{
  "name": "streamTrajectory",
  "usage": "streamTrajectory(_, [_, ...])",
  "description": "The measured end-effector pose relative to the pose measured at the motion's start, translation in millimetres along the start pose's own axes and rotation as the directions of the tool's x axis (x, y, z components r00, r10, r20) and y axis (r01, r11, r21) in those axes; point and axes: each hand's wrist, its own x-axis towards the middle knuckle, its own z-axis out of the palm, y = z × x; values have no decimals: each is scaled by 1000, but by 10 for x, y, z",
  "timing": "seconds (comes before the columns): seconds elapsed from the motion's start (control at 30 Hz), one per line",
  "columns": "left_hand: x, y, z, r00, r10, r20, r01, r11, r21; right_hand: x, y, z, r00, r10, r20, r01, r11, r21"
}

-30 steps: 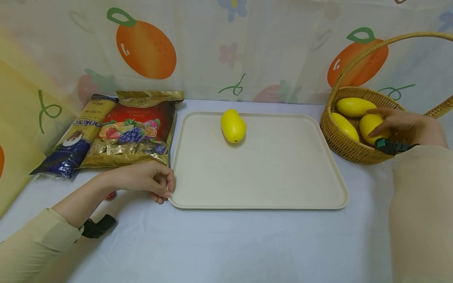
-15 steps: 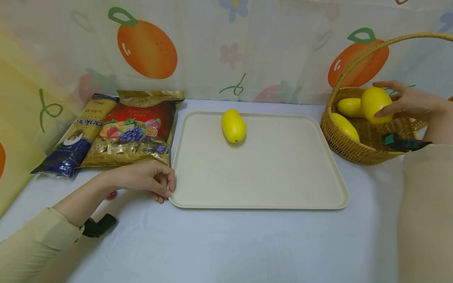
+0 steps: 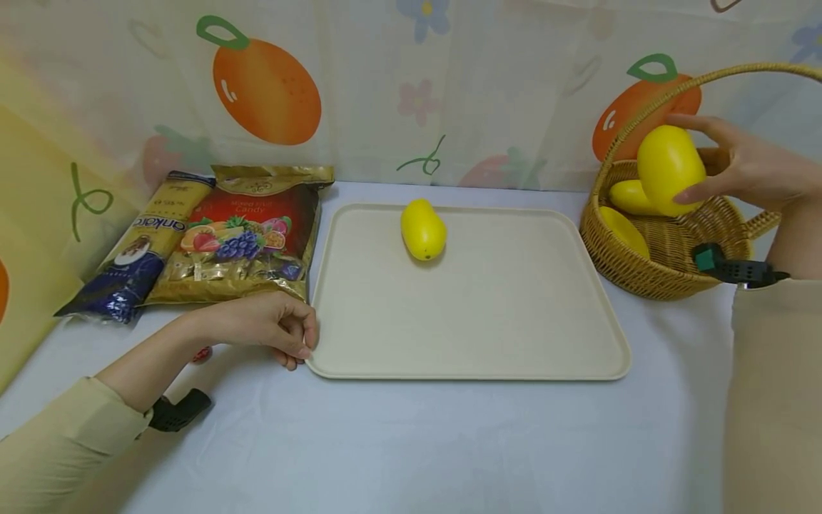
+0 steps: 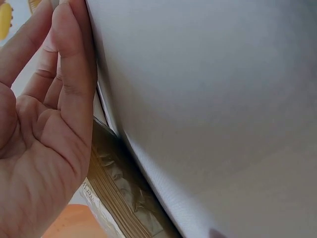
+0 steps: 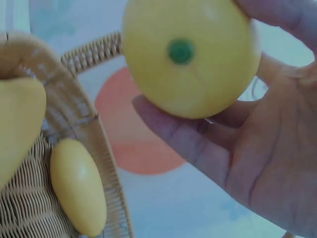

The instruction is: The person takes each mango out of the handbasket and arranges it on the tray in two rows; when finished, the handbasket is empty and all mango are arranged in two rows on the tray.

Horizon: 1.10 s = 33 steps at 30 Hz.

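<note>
My right hand (image 3: 754,168) grips a yellow mango (image 3: 671,171) between thumb and fingers, above the wicker basket (image 3: 668,282). The right wrist view shows the green stem dot on this mango (image 5: 193,84). Two more mangoes lie in the basket, one at the back (image 3: 629,196) and one at the left side (image 3: 623,232). Another mango (image 3: 424,228) rests near the back edge of the beige tray (image 3: 488,314). At the tray's front left corner, my left hand (image 3: 272,328) pinches the rim with curled fingers.
Behind the left hand lie a red and gold candy bag (image 3: 237,235) and a blue and gold packet (image 3: 144,246). A small red item (image 3: 202,355) shows under the left wrist. The basket's tall handle (image 3: 700,78) arches beside the right hand.
The right hand has lifted the mango out of the basket, up and slightly toward the left. The left hand, the tray and the mango on it have stayed put.
</note>
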Motion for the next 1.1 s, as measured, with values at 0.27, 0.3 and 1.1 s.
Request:
streamTrajectory(0.27, [7, 1, 4, 1000, 1, 0, -1, 1000, 4, 25, -260, 184, 998, -58, 20, 57, 997, 43])
streamTrajectory(0.3, [7, 1, 4, 1000, 1, -1, -1, 1000, 4, 27, -297, 215, 998, -57, 21, 57, 998, 38])
streamTrajectory(1.1, [9, -3, 3, 1000, -4, 0, 4, 1000, -15, 320, -967, 1050, 980, -157, 122, 137, 978, 157])
